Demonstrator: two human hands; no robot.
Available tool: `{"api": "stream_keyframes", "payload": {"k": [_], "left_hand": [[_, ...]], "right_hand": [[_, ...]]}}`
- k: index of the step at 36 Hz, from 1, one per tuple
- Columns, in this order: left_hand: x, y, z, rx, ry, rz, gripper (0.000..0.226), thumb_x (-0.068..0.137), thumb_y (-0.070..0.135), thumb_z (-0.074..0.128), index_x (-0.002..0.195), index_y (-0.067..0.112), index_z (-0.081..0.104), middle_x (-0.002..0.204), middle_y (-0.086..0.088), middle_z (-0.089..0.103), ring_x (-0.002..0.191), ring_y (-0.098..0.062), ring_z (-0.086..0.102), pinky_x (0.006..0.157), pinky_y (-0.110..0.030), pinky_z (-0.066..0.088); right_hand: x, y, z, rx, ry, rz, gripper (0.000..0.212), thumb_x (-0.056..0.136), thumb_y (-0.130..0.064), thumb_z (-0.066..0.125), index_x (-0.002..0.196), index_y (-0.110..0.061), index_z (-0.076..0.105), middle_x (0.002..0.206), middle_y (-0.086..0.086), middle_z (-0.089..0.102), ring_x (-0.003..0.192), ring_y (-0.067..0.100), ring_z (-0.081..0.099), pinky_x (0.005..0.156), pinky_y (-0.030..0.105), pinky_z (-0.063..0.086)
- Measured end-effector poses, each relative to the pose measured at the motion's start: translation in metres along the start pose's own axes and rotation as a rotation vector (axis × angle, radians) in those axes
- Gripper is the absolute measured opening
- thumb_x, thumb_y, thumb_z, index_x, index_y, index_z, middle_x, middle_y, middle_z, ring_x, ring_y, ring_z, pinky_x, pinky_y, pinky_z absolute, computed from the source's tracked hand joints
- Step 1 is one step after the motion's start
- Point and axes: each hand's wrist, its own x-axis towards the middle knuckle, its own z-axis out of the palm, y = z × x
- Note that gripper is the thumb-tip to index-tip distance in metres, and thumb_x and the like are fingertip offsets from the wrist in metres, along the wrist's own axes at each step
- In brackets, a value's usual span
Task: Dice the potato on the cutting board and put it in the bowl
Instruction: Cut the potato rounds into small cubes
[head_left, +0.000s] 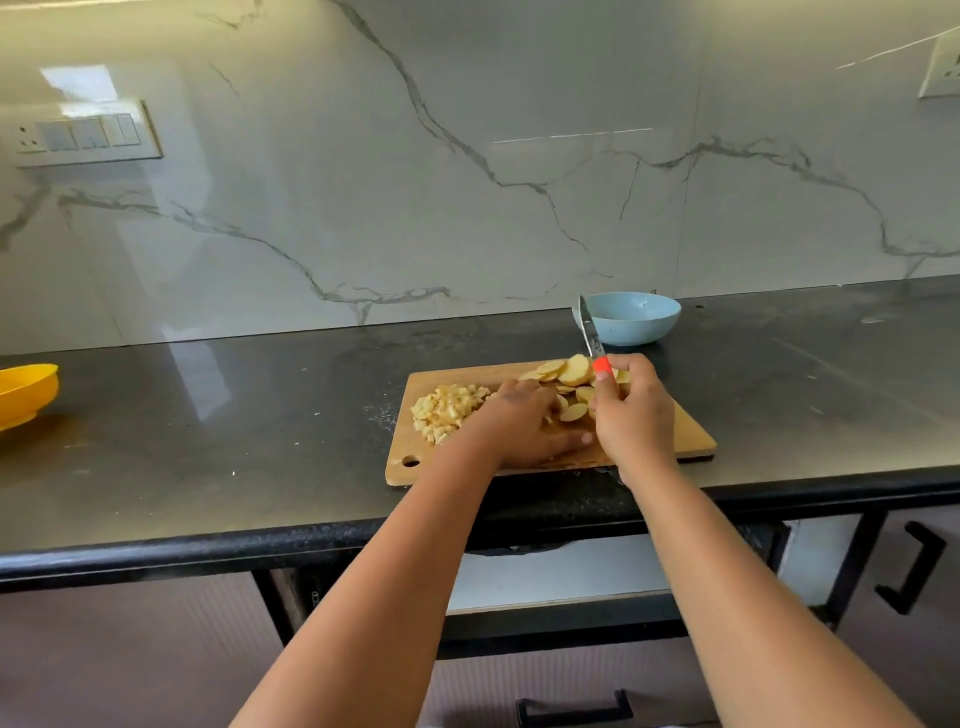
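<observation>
- Wooden cutting board (691, 441) lies on the dark counter (208, 441), near its front edge. The potato is on it in two forms: a diced pile (447, 408) at the left end and round slices (563, 376) toward the far right.
- Right hand (631, 415) grips the knife (592, 335) by its orange handle; the blade points up and away, toward the blue bowl (631, 318), clear of the board.
- Left hand (524, 423) rests low over the near slices, fingers curled onto them, apparently gathering or steadying a stack. Whether it pinches any slice: cannot tell.
- Blue bowl stands on the counter just beyond the board's far right corner; no potato visible in it. Judgement: dicing partly done, transfer not yet started.
- Risk: the left fingertips lie among the slices close to the right hand; a cut brought down there could catch them.
- Risk: loose round slices can slide apart under the blade and give uneven dice, or pieces may roll off the board.
- Risk: the raised blade tip is near the bowl and could knock it.
- Risk: diced pile sits at the end opposite the bowl; carrying it across could spill pieces onto the counter.
- Hidden: the slices under both hands, the left fingertips, most of the knife handle.
- A yellow bowl (26, 392) is cut off at the far left edge.
</observation>
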Motion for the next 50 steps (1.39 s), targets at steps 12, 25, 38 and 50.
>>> {"api": "stream_keyframes", "payload": {"k": [12, 25, 38, 50], "left_hand": [[0.007, -0.026, -0.005, 0.188, 0.136, -0.039, 0.027, 0.101, 0.034, 0.044, 0.121, 0.018, 0.053, 0.124, -0.005, 0.053, 0.117, -0.023, 0.048, 0.093, -0.036, 0.042], [0.009, -0.056, -0.032, -0.084, 0.367, -0.285, 0.019, 0.099, 0.023, 0.051, 0.098, 0.010, 0.065, 0.092, -0.003, 0.064, 0.080, -0.022, 0.059, 0.065, -0.030, 0.045], [0.042, -0.044, -0.041, 0.052, 0.254, -0.286, 0.023, 0.081, 0.030, 0.078, 0.095, 0.014, 0.069, 0.095, -0.003, 0.067, 0.085, -0.020, 0.062, 0.067, -0.030, 0.050], [0.074, -0.034, -0.030, -0.054, -0.121, -0.160, 0.047, 0.094, 0.030, 0.063, 0.139, 0.018, 0.052, 0.137, -0.002, 0.056, 0.125, -0.022, 0.053, 0.104, -0.035, 0.042]], "right_hand": [[0.002, 0.013, 0.004, -0.133, 0.039, -0.144, 0.020, 0.101, -0.026, 0.049, 0.118, -0.019, 0.057, 0.091, 0.003, 0.065, 0.074, 0.014, 0.060, 0.054, 0.021, 0.044], [0.002, 0.013, 0.003, -0.078, 0.013, -0.118, 0.020, 0.101, -0.029, 0.047, 0.117, -0.020, 0.056, 0.084, 0.004, 0.065, 0.074, 0.016, 0.062, 0.060, 0.032, 0.051], [0.004, 0.017, 0.003, -0.065, 0.011, -0.135, 0.019, 0.101, -0.028, 0.048, 0.117, -0.022, 0.056, 0.090, 0.002, 0.066, 0.078, 0.014, 0.062, 0.056, 0.021, 0.045], [0.006, 0.021, 0.004, -0.038, 0.008, -0.143, 0.019, 0.101, -0.029, 0.048, 0.118, -0.025, 0.055, 0.089, -0.001, 0.066, 0.077, 0.014, 0.062, 0.060, 0.024, 0.049]]}}
